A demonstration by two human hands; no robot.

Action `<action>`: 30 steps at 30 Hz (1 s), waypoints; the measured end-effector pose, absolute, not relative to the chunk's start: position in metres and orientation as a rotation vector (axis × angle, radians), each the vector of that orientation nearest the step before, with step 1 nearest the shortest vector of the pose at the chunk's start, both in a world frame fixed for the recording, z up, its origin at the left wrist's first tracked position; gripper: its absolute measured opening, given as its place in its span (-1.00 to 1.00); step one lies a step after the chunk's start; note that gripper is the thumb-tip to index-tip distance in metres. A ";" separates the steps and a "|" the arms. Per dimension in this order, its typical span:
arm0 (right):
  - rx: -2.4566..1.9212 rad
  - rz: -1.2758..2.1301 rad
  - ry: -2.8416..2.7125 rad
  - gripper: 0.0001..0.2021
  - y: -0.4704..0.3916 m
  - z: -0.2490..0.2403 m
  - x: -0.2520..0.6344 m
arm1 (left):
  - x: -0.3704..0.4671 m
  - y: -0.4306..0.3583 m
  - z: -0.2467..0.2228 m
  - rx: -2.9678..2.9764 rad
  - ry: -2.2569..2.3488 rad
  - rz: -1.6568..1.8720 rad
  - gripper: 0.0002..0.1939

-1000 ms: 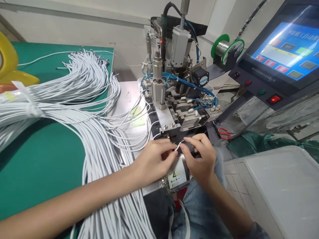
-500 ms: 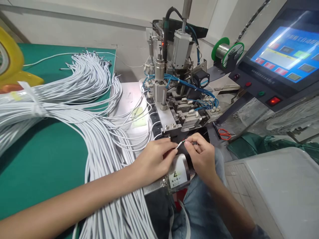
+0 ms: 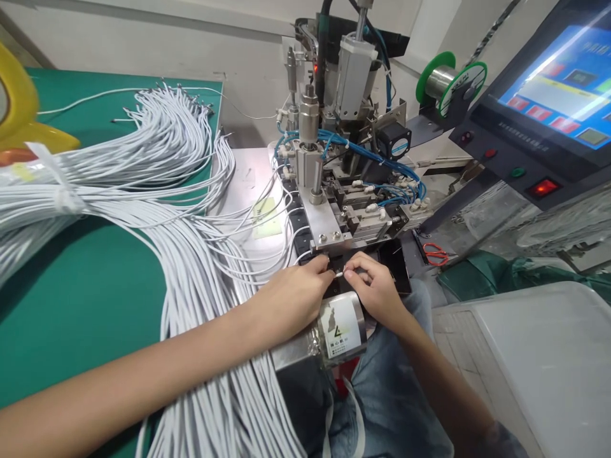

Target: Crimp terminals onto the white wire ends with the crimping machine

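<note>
Between my two hands a white cable [image 3: 339, 274] shows a short stretch of its end. My left hand [image 3: 298, 289] pinches the cable's white jacket, its fingers closed near the front of the machine [image 3: 329, 219]. Close by on the right, my right hand [image 3: 375, 286] has thumb and fingertips pressed together on the thin wires at the cable's tip, which are mostly hidden. Below the hands is a metal cover with a white label [image 3: 341, 331]. Several white cables run from the big bundle [image 3: 205, 280] into the machine's left side.
A screen panel [image 3: 558, 95] hangs at the upper right, near a solder wire spool [image 3: 443, 83]. Red-handled scissors [image 3: 435, 254] lie right of the machine. A white plastic surface [image 3: 539, 356] fills the lower right. A yellow tape dispenser [image 3: 23, 108] stands on the green mat [image 3: 71, 305].
Both hands have moved slightly closer to the machine with the cable, and the exposed stretch between them looks shorter. The view has shifted a little.
</note>
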State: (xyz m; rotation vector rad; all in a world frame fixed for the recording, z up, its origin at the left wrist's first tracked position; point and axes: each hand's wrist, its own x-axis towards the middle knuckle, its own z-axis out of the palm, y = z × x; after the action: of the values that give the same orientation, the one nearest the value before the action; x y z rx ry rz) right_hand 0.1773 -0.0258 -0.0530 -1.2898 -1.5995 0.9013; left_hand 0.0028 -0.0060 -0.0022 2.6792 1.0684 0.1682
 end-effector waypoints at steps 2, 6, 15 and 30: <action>-1.298 0.910 -1.596 -0.85 -0.025 -0.058 0.178 | 0.003 -0.005 -0.005 2.675 1.084 0.129 -0.77; -1.349 0.933 -1.527 -0.86 -0.025 -0.063 0.176 | 0.003 -0.004 -0.011 2.669 1.079 0.132 -0.73; -1.376 1.115 -1.387 -0.87 -0.017 -0.058 0.176 | 0.001 -0.002 -0.011 2.720 1.063 0.117 -0.67; -1.355 0.937 -1.461 -0.86 -0.021 -0.063 0.174 | 0.001 -0.002 -0.014 2.859 1.060 0.044 -0.62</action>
State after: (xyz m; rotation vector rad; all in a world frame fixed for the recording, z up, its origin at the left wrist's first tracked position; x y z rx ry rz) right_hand 0.1737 -0.0209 -0.0628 -1.3551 -1.4605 0.9371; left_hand 0.0008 -0.0022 -0.0145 2.8592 1.0604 0.0442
